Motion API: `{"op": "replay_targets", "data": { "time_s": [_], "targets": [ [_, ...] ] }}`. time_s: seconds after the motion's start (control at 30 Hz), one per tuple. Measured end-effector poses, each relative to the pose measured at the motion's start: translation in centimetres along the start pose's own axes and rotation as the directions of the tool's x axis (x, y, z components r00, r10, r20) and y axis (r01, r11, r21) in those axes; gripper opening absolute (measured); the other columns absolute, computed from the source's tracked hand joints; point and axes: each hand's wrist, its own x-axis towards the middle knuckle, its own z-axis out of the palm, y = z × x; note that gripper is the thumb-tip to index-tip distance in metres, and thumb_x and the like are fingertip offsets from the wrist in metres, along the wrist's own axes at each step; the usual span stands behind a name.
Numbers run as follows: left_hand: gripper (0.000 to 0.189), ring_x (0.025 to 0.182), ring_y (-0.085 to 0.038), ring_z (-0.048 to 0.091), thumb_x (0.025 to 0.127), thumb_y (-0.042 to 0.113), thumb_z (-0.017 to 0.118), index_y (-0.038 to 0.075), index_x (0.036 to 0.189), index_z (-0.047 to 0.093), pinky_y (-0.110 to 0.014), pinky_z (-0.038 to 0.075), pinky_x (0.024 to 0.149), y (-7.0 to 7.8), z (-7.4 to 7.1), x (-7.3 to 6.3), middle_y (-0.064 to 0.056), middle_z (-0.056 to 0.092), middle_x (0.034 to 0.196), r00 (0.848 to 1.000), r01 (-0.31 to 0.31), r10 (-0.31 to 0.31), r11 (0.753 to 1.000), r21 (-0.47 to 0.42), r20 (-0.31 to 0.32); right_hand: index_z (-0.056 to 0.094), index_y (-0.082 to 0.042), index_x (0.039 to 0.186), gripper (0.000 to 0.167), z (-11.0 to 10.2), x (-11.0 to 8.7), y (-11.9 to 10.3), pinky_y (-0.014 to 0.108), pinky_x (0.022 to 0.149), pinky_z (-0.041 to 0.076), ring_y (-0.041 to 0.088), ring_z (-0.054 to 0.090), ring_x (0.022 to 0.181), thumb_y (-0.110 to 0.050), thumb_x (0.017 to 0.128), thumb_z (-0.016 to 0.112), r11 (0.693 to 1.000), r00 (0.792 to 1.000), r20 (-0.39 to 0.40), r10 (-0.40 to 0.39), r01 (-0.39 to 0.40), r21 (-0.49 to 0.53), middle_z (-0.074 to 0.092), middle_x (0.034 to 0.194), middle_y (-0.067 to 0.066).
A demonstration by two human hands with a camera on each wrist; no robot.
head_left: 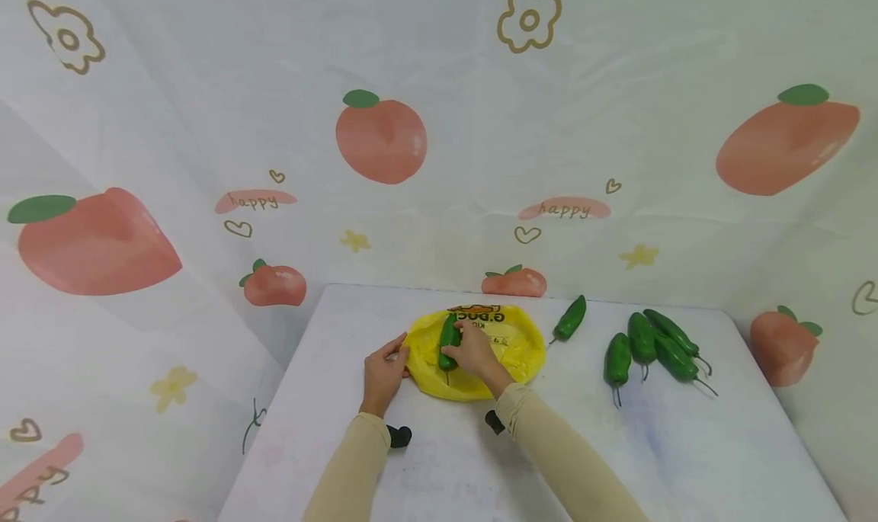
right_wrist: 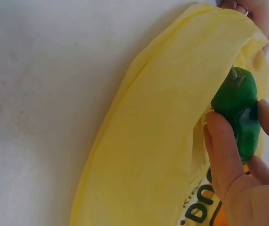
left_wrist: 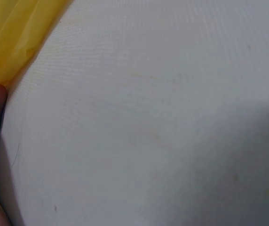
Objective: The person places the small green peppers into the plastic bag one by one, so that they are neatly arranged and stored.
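Fingers of the right hand [head_left: 476, 350], head view: gripping one glossy, elongated green pepper [head_left: 448, 344] at the open mouth of a thin yellow plastic bag [head_left: 524, 366]; fingers of the left hand [head_left: 384, 373], pinching its rim. Advised: rim held steady and wide, pepper kept clear of the film. Left wrist view: bag and fingers cut off at frame edge, flat white worktop [left_wrist: 125, 103] beneath; pepper not shown. Right wrist view: pepper between thumb and fingers; bag's interior largely hidden, black printed lettering [right_wrist: 199, 213] incomplete.

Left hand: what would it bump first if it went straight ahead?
The yellow bag, whose left edge the left hand touches. The held green pepper might come next, but depth is unclear.
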Motion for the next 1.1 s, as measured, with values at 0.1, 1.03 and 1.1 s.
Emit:
{"op": "replay_targets", "data": {
  "time_s": [0.1,1.03,1.1],
  "targets": [
    [0.035,0.059,-0.012,0.067,0.098,0.032,0.068,0.033,0.132,0.07,-0.021,0.059,0.06,-0.1,0.0,0.0,-0.009,0.074,0.118,1.0,-0.002,0.002,1.0,0.001,-0.005,0.047,-0.004,0.144,0.057,0.2,0.0,-0.1,0.045,0.098,0.057,0.03,0.062,0.116,-0.022,0.096,0.071,1.0,1.0,-0.004,-0.01,0.01,-0.018,0.06,0.136,0.021],
    [0.034,0.06,-0.013,0.067,0.097,0.029,0.068,0.029,0.131,0.072,-0.022,0.059,0.058,-0.2,0.2,-0.2,-0.01,0.075,0.115,0.999,-0.017,0.016,1.0,-0.024,-0.037,0.044,-0.004,0.149,0.065,-1.5,-1.9,-0.3,0.053,0.109,0.05,0.037,0.057,0.127,-0.031,0.097,0.07,0.946,0.971,-0.02,-0.238,0.227,-0.231,0.044,0.147,0.024],
    [0.033,0.06,-0.013,0.067,0.097,0.029,0.068,0.029,0.13,0.072,-0.022,0.059,0.058,-0.3,0.2,-0.2,-0.009,0.076,0.114,0.999,-0.016,0.015,1.0,-0.023,-0.041,0.044,-0.005,0.149,0.066,-1.7,-2.1,-0.2,0.052,0.108,0.051,0.037,0.056,0.127,-0.037,0.097,0.069,0.914,0.958,-0.034,-0.286,0.262,-0.309,0.045,0.147,0.022]
  ]
}}
